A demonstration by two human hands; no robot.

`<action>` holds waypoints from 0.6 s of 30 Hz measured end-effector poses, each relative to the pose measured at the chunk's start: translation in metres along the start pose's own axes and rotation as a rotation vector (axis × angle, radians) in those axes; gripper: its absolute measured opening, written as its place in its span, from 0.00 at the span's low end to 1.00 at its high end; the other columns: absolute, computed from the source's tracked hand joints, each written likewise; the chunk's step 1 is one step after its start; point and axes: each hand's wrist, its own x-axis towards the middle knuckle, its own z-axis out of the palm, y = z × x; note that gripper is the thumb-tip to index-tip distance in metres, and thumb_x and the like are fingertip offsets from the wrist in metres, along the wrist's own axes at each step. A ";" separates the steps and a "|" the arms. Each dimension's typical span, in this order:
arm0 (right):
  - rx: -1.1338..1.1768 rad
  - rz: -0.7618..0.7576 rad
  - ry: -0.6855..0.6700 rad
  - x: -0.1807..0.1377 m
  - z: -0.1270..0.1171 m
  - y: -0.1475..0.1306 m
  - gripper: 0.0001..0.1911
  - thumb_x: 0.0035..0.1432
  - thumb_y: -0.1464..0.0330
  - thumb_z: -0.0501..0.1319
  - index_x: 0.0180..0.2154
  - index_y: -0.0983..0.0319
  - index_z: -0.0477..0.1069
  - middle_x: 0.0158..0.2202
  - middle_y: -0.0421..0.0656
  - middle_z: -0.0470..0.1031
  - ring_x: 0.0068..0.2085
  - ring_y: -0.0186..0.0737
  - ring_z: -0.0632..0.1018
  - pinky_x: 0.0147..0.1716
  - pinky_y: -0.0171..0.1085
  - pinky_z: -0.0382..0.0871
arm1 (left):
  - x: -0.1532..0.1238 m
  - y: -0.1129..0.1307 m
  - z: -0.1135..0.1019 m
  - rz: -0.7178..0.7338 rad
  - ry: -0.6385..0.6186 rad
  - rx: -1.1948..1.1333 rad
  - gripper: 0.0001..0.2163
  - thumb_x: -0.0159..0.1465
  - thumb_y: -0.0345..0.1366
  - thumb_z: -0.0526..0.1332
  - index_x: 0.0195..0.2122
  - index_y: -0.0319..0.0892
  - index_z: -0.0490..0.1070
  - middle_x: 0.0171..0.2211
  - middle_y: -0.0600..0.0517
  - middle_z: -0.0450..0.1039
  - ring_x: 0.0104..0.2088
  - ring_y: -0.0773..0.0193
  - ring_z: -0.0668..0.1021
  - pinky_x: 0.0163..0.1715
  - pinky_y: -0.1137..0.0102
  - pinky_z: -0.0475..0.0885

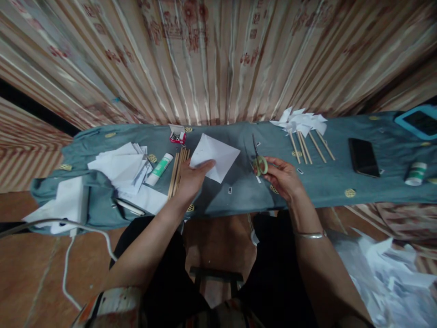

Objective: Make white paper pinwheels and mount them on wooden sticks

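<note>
My left hand (195, 176) pinches a white square of paper (218, 157) by its left edge, thumb on top. Faint crease lines run across the sheet. In my right hand (282, 175) is a pair of scissors (260, 165) with pale green handles, its blades pointing up and away from me, apart from the paper. Several wooden sticks (175, 171) lie beside and partly behind my left hand. Close by are a glue stick (160, 169) and a small red box (177, 135) of shiny metal bits.
White paper sheets (119, 164) are piled at the left, near a white power adapter (71, 200) with cables. Paper pinwheels (300, 122) on sticks lie back right. Further right are a black phone (363, 157) and a blue-framed device (418, 120). Paper-filled plastic (392, 278) sits below.
</note>
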 end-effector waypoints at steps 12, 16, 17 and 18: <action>0.238 0.302 -0.331 -0.053 0.032 0.028 0.20 0.42 0.63 0.75 0.40 0.55 0.79 0.32 0.42 0.83 0.32 0.39 0.81 0.23 0.31 0.70 | 0.015 0.001 -0.011 0.008 0.081 -0.036 0.12 0.45 0.36 0.73 0.30 0.40 0.78 0.30 0.50 0.81 0.30 0.60 0.81 0.34 0.67 0.77; 0.202 0.295 -0.418 -0.066 0.042 0.034 0.23 0.41 0.59 0.77 0.42 0.55 0.80 0.31 0.42 0.82 0.28 0.35 0.77 0.22 0.31 0.67 | 0.019 -0.002 -0.017 0.038 0.068 -0.005 0.13 0.48 0.37 0.73 0.34 0.39 0.78 0.33 0.49 0.81 0.32 0.60 0.82 0.34 0.67 0.77; 0.180 0.285 -0.443 -0.068 0.044 0.036 0.23 0.42 0.57 0.76 0.43 0.55 0.80 0.31 0.42 0.81 0.27 0.34 0.76 0.21 0.31 0.65 | 0.019 -0.003 -0.017 0.041 0.069 -0.003 0.13 0.49 0.36 0.73 0.35 0.39 0.78 0.33 0.49 0.81 0.33 0.59 0.82 0.35 0.67 0.77; 0.160 0.269 -0.466 -0.070 0.046 0.037 0.24 0.43 0.57 0.76 0.43 0.56 0.80 0.31 0.42 0.81 0.27 0.34 0.76 0.21 0.31 0.65 | 0.019 -0.003 -0.017 0.039 0.077 -0.005 0.13 0.49 0.36 0.73 0.35 0.38 0.78 0.33 0.48 0.81 0.33 0.59 0.82 0.35 0.67 0.77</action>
